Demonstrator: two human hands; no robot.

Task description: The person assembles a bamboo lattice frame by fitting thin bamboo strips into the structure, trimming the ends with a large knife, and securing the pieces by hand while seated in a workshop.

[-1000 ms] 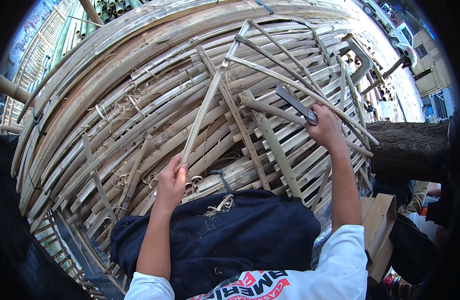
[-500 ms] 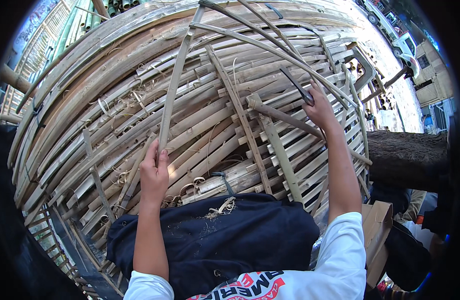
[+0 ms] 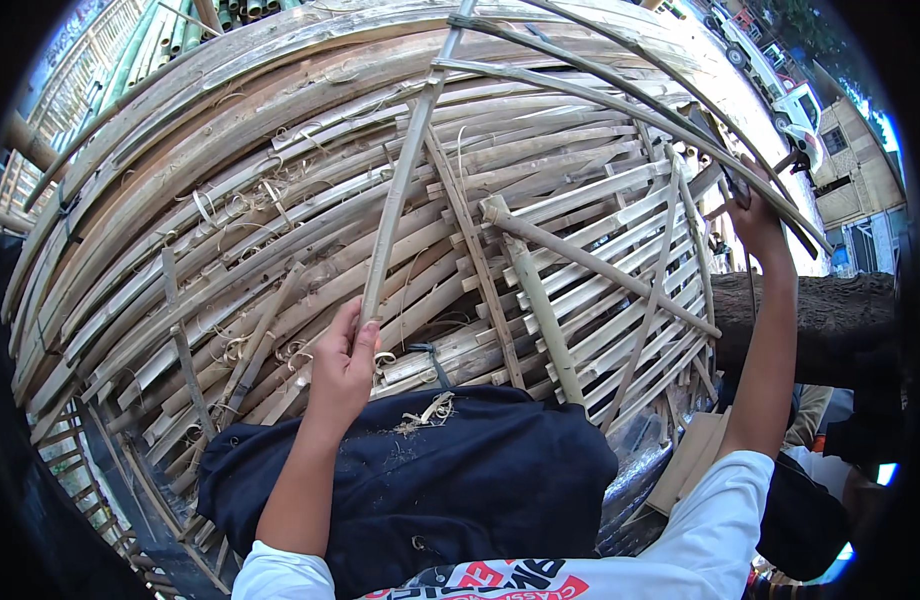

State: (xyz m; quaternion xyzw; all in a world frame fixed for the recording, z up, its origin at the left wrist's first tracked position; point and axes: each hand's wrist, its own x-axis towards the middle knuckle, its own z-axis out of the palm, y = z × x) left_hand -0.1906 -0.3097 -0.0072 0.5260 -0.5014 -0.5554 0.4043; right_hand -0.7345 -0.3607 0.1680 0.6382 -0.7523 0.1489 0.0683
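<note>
My left hand (image 3: pixel 342 365) is closed around the lower end of a long split-bamboo strip (image 3: pixel 400 190) that slants up and away. Near its far end, this strip meets several thin curved bamboo strips (image 3: pixel 600 95) running off to the right. My right hand (image 3: pixel 760 225) is raised at the far right, beside the free ends of those curved strips, with its fingers against them. A dark-handled knife (image 3: pixel 738 185) is in that hand; its blade is mostly hidden behind the strips. Dark cloth (image 3: pixel 480 480) covers my lap, with pale shavings (image 3: pixel 427 412) on it.
A large stack of split bamboo (image 3: pixel 280 180) fills the space ahead. A slatted bamboo panel (image 3: pixel 620 290) and a round pole (image 3: pixel 600 265) lie to the right. Beyond are a thick log (image 3: pixel 830 320), cardboard (image 3: pixel 685 465) and a parked white vehicle (image 3: pixel 800 125).
My right hand with the knife has moved right and outward to the curved strips' ends. My left hand has shifted slightly right and nearer, and the joined strips have swung right.
</note>
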